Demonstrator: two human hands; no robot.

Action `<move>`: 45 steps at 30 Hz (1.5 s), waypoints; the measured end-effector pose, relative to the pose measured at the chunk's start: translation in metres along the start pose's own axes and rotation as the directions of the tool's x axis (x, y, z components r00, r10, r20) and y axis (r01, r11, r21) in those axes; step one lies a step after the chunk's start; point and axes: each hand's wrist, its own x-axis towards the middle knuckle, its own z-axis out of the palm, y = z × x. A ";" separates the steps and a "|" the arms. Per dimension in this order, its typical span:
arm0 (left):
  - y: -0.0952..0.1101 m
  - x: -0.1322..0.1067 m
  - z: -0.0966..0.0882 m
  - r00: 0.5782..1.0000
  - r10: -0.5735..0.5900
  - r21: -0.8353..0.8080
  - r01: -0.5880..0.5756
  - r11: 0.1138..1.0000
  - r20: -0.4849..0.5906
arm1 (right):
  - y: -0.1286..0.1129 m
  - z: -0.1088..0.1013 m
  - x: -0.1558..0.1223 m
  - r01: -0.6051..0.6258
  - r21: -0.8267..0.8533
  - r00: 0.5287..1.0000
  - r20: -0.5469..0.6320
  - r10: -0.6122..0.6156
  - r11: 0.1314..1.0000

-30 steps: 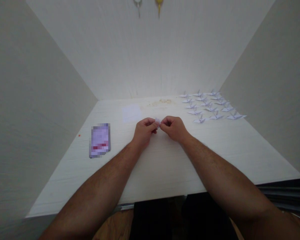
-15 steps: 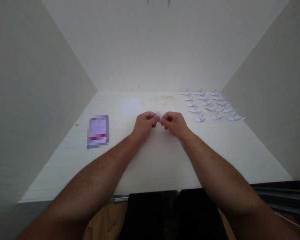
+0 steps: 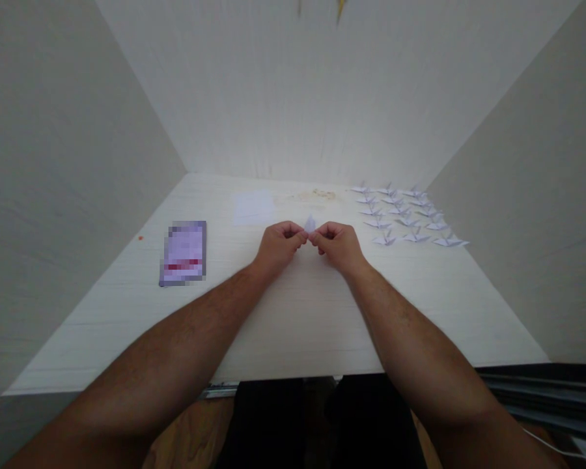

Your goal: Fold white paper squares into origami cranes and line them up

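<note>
Between my two hands a small folded piece of white paper (image 3: 310, 224) stands with its point up, away from me. My left hand (image 3: 282, 244) pinches its lower left side between thumb and fingers. On the other side my right hand (image 3: 338, 244) pinches the lower right, and the fingertips of both hands nearly meet. The fingers hide the paper's lower part. To the right of my right hand, several white paper cranes (image 3: 399, 221) stand in rows on the white table (image 3: 293, 312).
A stack or sheet of white paper (image 3: 252, 207) lies behind my left hand. On the left is a flat purple object, blurred out (image 3: 184, 253), with a small orange bit (image 3: 140, 238) beside it. Walls (image 3: 273, 98) close in the table at the back and both sides.
The folded paper now shows more of its pointed top above my fingertips. Both hands keep their pinch with little movement. The whole view has shifted slightly.
</note>
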 end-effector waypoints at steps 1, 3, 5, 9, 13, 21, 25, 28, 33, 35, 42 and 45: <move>0.000 0.000 0.000 1.000 0.008 0.012 -0.007 1.000 -0.012 | 0.000 0.001 0.000 0.007 -0.029 1.000 -0.013 -0.007 1.000; 0.002 -0.001 0.001 1.000 0.019 0.048 -0.018 0.999 -0.021 | 0.000 0.001 -0.001 0.034 -0.070 0.999 -0.026 -0.036 0.997; 0.005 -0.002 0.001 0.999 0.029 0.089 -0.027 0.996 -0.018 | 0.000 0.002 -0.002 0.055 -0.071 0.998 -0.006 -0.056 0.996; 0.008 -0.003 0.000 0.999 0.039 0.122 -0.038 0.992 0.000 | 0.001 0.001 -0.003 0.060 -0.042 0.997 0.043 -0.058 0.997; 0.009 -0.004 -0.001 0.999 0.044 0.104 -0.046 0.993 0.027 | 0.001 0.003 -0.002 0.112 -0.101 0.994 0.024 -0.111 0.989; 0.013 -0.008 -0.002 0.999 0.033 0.156 -0.035 0.987 0.013 | -0.002 0.009 -0.002 0.129 -0.102 0.992 0.002 -0.130 0.986; 0.010 -0.008 -0.002 0.999 0.028 0.157 -0.024 0.987 -0.021 | 0.000 0.010 0.000 0.153 -0.139 0.988 0.009 -0.153 0.978; 0.006 -0.006 -0.001 0.998 0.019 0.141 -0.009 0.990 -0.068 | 0.003 0.011 0.002 0.151 -0.161 0.989 0.016 -0.150 0.975; 0.002 -0.004 0.001 0.993 -0.019 0.050 0.024 0.998 -0.113 | 0.004 0.011 0.004 0.135 -0.166 0.991 0.022 -0.134 0.977; 0.004 -0.005 0.002 0.992 -0.039 0.022 0.042 0.999 -0.118 | 0.004 0.010 0.004 0.134 -0.168 0.991 0.025 -0.132 0.977; 0.005 -0.003 0.006 0.991 -0.072 0.006 0.073 0.997 -0.110 | 0.009 0.007 0.004 0.112 -0.141 0.994 0.020 -0.110 0.984; 0.003 0.000 0.004 0.992 -0.079 -0.019 0.078 0.997 -0.099 | 0.007 0.006 0.004 0.117 -0.138 0.993 0.031 -0.114 0.984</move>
